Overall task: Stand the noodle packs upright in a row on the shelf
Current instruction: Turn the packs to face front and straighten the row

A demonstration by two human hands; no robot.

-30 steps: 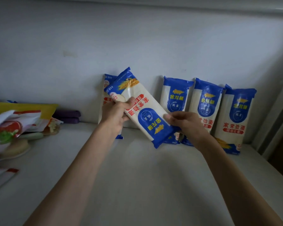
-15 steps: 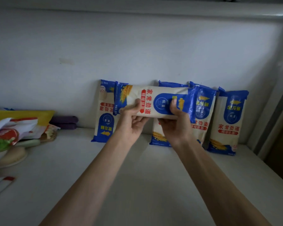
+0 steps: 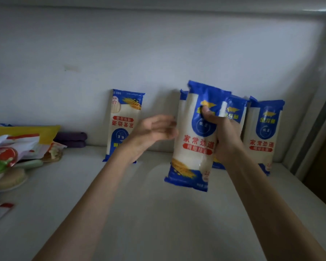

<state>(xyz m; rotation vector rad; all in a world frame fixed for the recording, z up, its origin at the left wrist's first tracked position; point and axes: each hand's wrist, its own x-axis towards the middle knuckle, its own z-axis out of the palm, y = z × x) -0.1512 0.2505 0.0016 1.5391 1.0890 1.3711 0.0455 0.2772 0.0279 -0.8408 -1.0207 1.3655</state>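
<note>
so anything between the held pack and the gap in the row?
Nothing on the shelf. The left hand, open, hovers in front of the gap; the right hand holds the pack just right of it.

Dim, soft indoor light, slightly grainy.
The left hand [image 3: 154, 131] is motion-blurred; a glare streak marks the shelf [image 3: 158, 213] frame's curved upper right corner.
</note>
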